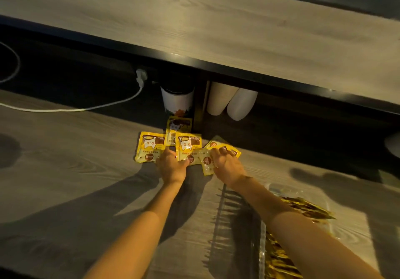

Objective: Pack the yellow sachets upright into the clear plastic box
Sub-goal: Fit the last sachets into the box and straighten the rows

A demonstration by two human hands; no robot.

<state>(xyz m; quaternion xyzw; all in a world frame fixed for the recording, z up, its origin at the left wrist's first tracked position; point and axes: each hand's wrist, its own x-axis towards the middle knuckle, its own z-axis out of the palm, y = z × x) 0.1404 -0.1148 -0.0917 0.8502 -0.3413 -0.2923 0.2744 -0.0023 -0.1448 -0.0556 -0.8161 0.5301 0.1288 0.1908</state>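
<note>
Several yellow sachets lie flat near the far edge of the wooden table [65,170]. My left hand [171,165] rests between the left sachet [148,146] and the middle sachet [187,145], fingers touching one and thumb pressing the other. Behind them another sachet [178,125] leans against a cup. My right hand [227,167] curls its fingers over a tilted sachet [207,162], with one more sachet [216,143] under it. The clear plastic box [346,231] sits at the lower right, under my right forearm, holding a row of upright sachets [307,209].
A raised wooden counter [216,30] overhangs a dark gap behind the table. In the gap stand a printed paper cup [176,101] and two white cup stacks on their sides [229,103]. A white cable [86,109] runs left from a plug [141,76].
</note>
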